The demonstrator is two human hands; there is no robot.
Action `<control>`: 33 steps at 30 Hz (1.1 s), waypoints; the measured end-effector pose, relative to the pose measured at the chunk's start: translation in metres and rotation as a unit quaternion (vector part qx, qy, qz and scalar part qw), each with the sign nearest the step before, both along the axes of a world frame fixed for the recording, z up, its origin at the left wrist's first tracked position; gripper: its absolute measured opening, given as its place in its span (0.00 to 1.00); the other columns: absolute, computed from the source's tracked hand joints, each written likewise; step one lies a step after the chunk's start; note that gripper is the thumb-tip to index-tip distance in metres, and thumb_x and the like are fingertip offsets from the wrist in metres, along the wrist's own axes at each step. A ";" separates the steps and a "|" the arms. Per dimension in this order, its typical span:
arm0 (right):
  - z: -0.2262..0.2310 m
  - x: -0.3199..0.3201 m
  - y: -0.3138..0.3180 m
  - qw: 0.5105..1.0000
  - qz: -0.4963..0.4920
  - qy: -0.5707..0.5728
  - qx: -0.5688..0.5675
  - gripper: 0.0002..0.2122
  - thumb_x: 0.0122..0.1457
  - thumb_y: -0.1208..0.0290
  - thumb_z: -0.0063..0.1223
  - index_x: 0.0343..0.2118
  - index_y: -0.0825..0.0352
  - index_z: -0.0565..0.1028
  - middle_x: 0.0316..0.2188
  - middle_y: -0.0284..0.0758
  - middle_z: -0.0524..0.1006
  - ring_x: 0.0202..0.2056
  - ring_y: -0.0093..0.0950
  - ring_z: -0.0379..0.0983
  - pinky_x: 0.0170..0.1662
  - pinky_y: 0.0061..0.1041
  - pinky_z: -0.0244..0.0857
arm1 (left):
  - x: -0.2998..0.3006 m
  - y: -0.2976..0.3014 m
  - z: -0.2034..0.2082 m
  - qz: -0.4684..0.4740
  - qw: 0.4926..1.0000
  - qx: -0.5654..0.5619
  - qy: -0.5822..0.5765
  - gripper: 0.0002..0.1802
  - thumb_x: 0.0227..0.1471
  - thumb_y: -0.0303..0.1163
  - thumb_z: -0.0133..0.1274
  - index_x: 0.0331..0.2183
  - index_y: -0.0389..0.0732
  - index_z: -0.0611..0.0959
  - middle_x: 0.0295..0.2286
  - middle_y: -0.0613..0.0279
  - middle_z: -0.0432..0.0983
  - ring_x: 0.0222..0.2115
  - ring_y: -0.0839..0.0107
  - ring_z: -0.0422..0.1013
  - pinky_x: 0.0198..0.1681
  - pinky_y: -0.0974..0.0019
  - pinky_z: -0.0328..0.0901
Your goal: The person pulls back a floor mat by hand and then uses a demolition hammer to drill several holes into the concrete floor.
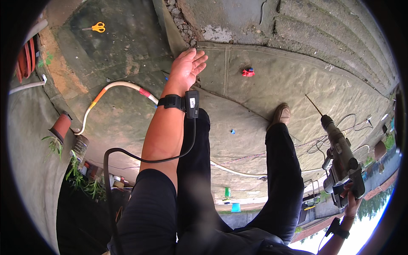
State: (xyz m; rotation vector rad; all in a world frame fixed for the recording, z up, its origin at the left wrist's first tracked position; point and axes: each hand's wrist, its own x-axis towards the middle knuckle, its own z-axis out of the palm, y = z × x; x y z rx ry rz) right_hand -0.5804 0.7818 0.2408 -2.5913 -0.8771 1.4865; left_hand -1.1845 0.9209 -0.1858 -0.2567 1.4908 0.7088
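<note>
My left hand [188,67] is stretched forward over a grey tarpaulin [272,80], fingers together and slightly curled, holding nothing. A black wrist device [182,103] with a cable sits on that forearm. My right hand [352,199] at the far right grips the handle of a grey power drill [341,159], whose long bit [313,105] points up and to the left. My legs in black trousers and one brown shoe [279,115] stand on the tarpaulin.
Yellow scissors [98,27] lie at the upper left. A small red object [248,72] rests on the tarpaulin. A white hose with orange and red bands [123,86] curves at the left. A terracotta pot [60,126], plants and thin wires [340,127] are nearby.
</note>
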 end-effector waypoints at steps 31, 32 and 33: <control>-0.001 0.002 -0.007 1.000 -0.004 0.020 0.015 0.14 0.57 0.69 0.52 0.44 0.70 0.72 0.36 0.37 0.76 0.26 0.23 0.71 0.31 0.24 0.64 | 0.044 -0.013 -0.036 -0.482 0.813 0.163 0.285 0.30 0.55 0.30 0.55 0.59 0.38 0.68 0.53 0.52 0.71 0.52 0.58 0.69 0.54 0.60 0.66; -0.001 0.001 -0.006 1.000 0.000 0.023 0.017 0.14 0.58 0.69 0.51 0.44 0.71 0.72 0.36 0.37 0.76 0.26 0.22 0.72 0.31 0.23 0.64 | 0.043 -0.013 -0.036 -0.492 0.807 0.165 0.283 0.31 0.55 0.30 0.56 0.59 0.40 0.67 0.53 0.53 0.69 0.53 0.57 0.69 0.55 0.59 0.65; -0.001 0.001 -0.005 1.000 0.000 0.026 0.013 0.13 0.58 0.69 0.51 0.43 0.70 0.72 0.36 0.37 0.76 0.26 0.22 0.72 0.31 0.23 0.64 | 0.044 -0.015 -0.035 -0.501 0.797 0.167 0.294 0.32 0.55 0.31 0.56 0.59 0.40 0.67 0.53 0.53 0.69 0.53 0.57 0.68 0.55 0.59 0.65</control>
